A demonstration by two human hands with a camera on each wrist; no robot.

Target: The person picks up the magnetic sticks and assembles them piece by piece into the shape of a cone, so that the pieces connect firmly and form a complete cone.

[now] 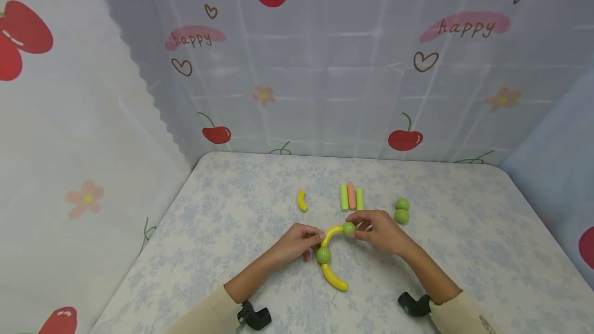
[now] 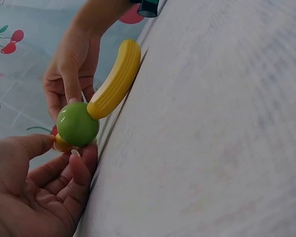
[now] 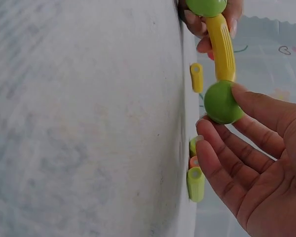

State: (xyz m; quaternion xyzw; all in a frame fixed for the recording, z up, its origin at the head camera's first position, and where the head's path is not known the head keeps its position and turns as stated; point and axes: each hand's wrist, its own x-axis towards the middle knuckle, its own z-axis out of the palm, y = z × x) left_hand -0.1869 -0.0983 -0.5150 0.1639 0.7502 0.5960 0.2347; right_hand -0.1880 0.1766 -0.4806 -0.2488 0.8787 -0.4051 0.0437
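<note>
A chain of curved yellow rods and green balls forms an open arc on the table. Its upper yellow rod [image 1: 332, 232] runs between a green ball [image 1: 323, 255] at the left and another green ball [image 3: 222, 102] at its right end. The lower yellow rod [image 1: 335, 278] extends from the left ball. My left hand [image 1: 299, 243] pinches the upper rod beside the left ball. My right hand [image 1: 379, 231] holds the end ball between thumb and fingers. In the left wrist view, the near ball [image 2: 78, 124] hides most of the upper rod.
Behind the hands lie a loose curved yellow rod [image 1: 302, 201], two light green sticks [image 1: 344, 198] and a pink stick [image 1: 351, 197]. Two green balls [image 1: 401, 211] sit together right of them. Printed curtains [image 1: 325, 66] stand behind the table [image 1: 223, 210].
</note>
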